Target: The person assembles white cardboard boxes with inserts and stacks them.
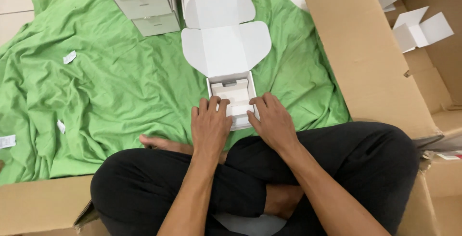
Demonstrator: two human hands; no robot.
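1. The left hand (210, 127) and right hand (270, 120) rest side by side – fingers spread, palms down – on the near end of a small white box (234, 96).
2. The box lies open on a green cloth (110, 82), near its near edge, lid flaps (226, 48) folded back.
3. A stack of white boxes (144, 5) stands at the cloth's far edge – a large cardboard carton (365, 58) lies along its right edge.

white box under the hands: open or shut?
Open. The white box's lid flaps are folded back flat on the green cloth, inner tray exposed.
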